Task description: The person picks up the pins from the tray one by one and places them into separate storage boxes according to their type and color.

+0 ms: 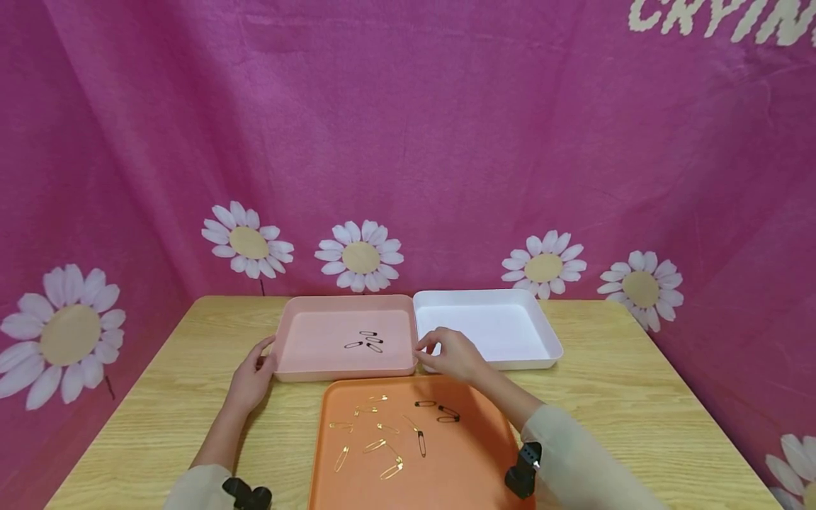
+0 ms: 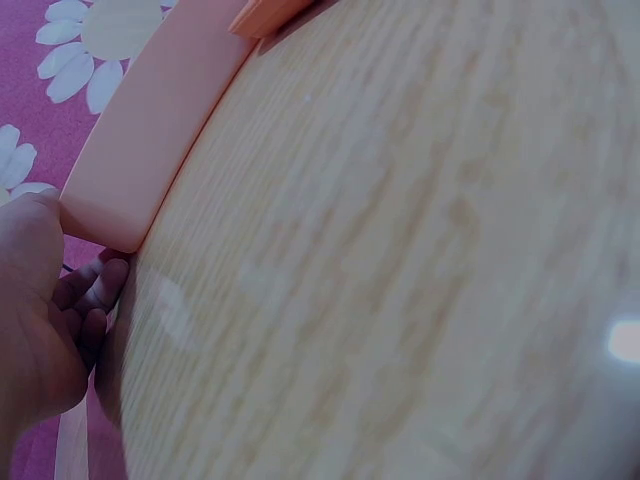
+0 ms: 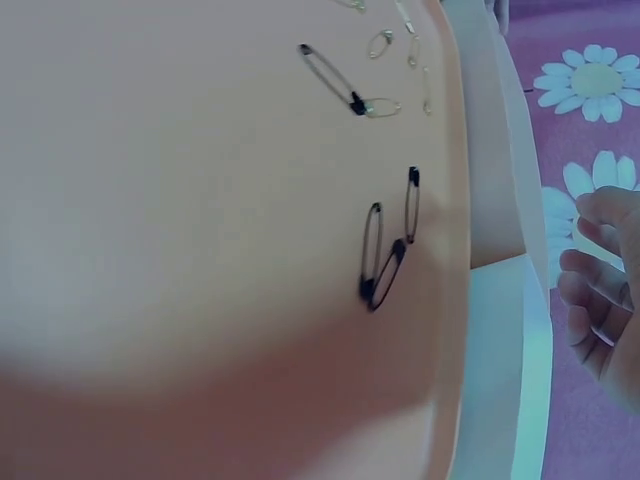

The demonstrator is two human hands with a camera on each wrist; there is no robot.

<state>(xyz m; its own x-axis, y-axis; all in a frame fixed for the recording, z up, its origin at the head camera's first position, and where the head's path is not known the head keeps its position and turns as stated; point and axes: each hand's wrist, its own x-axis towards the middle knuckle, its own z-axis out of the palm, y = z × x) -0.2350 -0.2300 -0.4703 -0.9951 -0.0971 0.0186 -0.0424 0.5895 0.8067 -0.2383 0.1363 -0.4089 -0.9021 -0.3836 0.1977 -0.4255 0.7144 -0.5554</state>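
Biggest risk I can see here is the pink tray (image 1: 299, 354) getting nudged — the left hand (image 1: 251, 379) is pressed up against its near-left corner with the fingers curled at the rim, so a small shove would slide it over the table (image 1: 637, 411) and knock it into the white tray (image 1: 548, 340) sitting right beside it. The three black safety pins (image 1: 365, 341) inside the pink tray are loose, so a bump would probably scatter them.

The right hand (image 1: 449, 354) hovers over the seam between the pink and white trays, fingers loosely bent — I can't see anything pinched in it, though a pin that small could hide between the fingertips, so honestly can't tell. If it is carrying one, letting go right there could drop it into the gap or the wrong tray.

Closer in, the orange tray (image 1: 484, 467) holds the rest: the gold safety pins (image 1: 376, 428) spread across its left and middle, and a few black pins (image 1: 440, 412) just below the right wrist. Both hands are beyond that pile, up at the pink tray.
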